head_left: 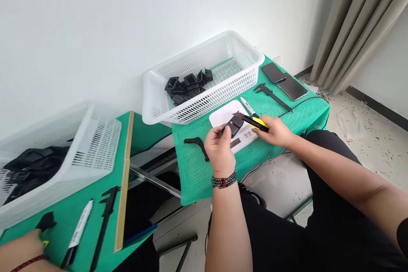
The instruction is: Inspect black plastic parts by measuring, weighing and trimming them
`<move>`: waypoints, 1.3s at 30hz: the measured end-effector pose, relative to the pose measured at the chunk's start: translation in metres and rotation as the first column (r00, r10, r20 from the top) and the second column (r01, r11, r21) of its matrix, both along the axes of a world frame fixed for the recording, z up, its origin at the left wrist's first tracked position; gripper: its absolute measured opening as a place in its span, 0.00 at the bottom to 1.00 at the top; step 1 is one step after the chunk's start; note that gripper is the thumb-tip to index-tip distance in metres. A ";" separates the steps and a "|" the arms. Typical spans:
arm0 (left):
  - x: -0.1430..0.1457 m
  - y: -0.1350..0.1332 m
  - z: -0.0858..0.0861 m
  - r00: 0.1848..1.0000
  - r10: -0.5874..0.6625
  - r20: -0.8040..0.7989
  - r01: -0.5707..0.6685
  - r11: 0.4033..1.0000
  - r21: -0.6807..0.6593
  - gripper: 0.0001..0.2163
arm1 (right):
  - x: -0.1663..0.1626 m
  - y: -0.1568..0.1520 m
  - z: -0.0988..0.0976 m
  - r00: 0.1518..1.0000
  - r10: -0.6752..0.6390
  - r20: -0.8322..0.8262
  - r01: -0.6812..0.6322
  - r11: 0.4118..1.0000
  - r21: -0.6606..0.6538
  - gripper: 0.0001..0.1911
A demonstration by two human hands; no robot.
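Observation:
My left hand (220, 146), with a beaded bracelet at the wrist, is closed on a black plastic part (235, 126). In my right hand (274, 131) is a yellow and black utility knife (257, 123), its tip end at the upper edge of the part. Both hands are over a white digital scale (219, 115) with a small display. To the left of my left hand, a curved black piece (196, 141) lies on the green cloth (194, 178). A white marker (247, 105) lies just behind the knife.
A white basket (204, 102) with several black parts stands behind the scale. Black calipers (274, 97) and two phones (273, 72) lie to the right. At left are another basket (95, 148), a marker (81, 223), calipers (106, 221) and another person's hand (24, 244).

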State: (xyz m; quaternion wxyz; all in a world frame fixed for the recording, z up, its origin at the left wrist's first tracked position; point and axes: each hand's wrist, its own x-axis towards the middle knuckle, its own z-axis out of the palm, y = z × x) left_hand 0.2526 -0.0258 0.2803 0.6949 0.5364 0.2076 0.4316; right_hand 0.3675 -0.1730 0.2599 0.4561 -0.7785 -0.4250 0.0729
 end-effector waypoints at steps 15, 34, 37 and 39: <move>-0.009 0.001 0.014 0.988 -0.032 0.149 0.031 0.999 0.012 0.15 | 0.013 0.009 0.005 0.960 -0.280 0.001 0.276 0.947 -0.166 0.18; -0.011 0.012 0.011 0.998 -0.058 0.030 0.060 0.993 -0.097 0.17 | 0.124 -0.057 0.023 0.802 -0.595 -0.053 0.596 0.791 0.141 0.13; -0.013 0.020 0.011 0.999 0.008 0.037 -0.004 0.995 -0.097 0.18 | 0.157 -0.078 0.015 0.807 -0.574 -0.136 0.588 0.803 0.097 0.12; -0.014 0.027 0.012 0.996 0.076 0.043 -0.069 0.989 -0.132 0.18 | 0.169 -0.086 0.008 0.827 -0.538 -0.162 0.551 0.834 0.044 0.12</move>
